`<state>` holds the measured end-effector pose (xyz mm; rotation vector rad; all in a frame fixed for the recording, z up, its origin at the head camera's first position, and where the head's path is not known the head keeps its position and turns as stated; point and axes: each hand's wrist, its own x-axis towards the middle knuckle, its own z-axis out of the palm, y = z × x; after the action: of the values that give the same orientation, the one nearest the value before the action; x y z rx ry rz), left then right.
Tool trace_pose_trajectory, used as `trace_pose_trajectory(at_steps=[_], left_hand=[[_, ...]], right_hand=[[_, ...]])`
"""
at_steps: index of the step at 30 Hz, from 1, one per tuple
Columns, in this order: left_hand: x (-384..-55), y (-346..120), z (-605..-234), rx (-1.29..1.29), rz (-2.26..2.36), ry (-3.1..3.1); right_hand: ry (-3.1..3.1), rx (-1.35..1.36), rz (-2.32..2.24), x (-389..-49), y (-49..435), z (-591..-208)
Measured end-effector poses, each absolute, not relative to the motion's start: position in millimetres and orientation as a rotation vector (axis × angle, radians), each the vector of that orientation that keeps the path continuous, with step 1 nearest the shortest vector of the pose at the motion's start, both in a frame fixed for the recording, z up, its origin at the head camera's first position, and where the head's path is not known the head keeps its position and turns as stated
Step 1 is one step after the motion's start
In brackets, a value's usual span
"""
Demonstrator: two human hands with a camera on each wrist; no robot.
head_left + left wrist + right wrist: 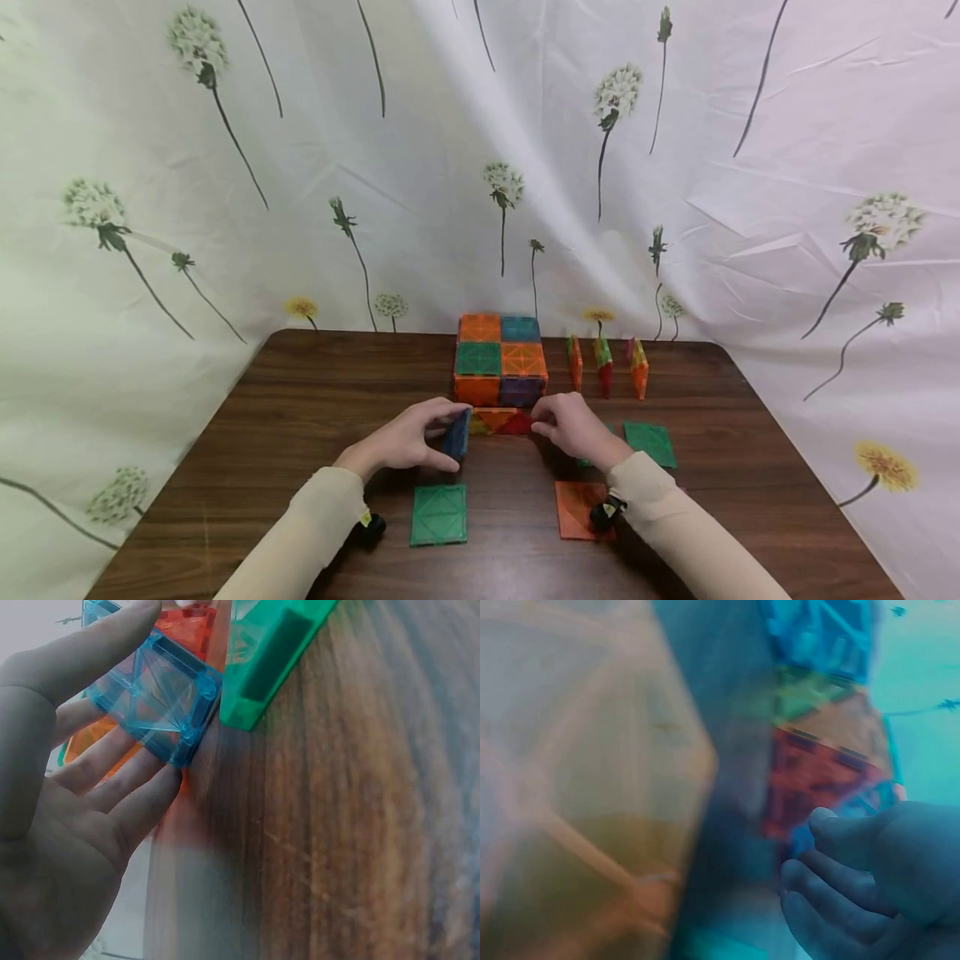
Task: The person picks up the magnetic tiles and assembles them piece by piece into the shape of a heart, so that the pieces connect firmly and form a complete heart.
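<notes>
A blue square magnetic tile (456,433) stands on edge at the left end of a low upright row of triangular magnetic tiles (495,421) in yellow-green, orange and red. My left hand (408,437) holds the blue tile, thumb nearer me and fingers behind it; in the left wrist view the fingers show through the clear blue tile (161,694). My right hand (573,425) pinches the right end of the row. There, in the right wrist view, a blue piece (862,802) shows beside the red triangle tile (817,776), partly hidden by the thumb.
Just behind the row stands a box of square tiles (480,358). Several tiles stand on edge at the back right, including an orange one (575,363). Flat on the table (315,367) lie a green tile (438,515), an orange tile (577,508) and another green tile (650,444).
</notes>
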<state>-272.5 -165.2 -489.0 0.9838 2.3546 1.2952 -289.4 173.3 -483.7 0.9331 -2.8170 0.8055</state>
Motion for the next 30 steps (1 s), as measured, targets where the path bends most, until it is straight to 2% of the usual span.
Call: trace_pose_trajectory(at_steps=[14, 30], left_hand=[[-274, -163, -492, 0.962, 1.307, 2.412], [-276, -167, -497, 0.92, 1.367, 2.351]], right_hand=[[-2.79, 0.3, 0.747, -322, 224, -462], [-2.787, 0.156, 0.604, -350, 216, -470]])
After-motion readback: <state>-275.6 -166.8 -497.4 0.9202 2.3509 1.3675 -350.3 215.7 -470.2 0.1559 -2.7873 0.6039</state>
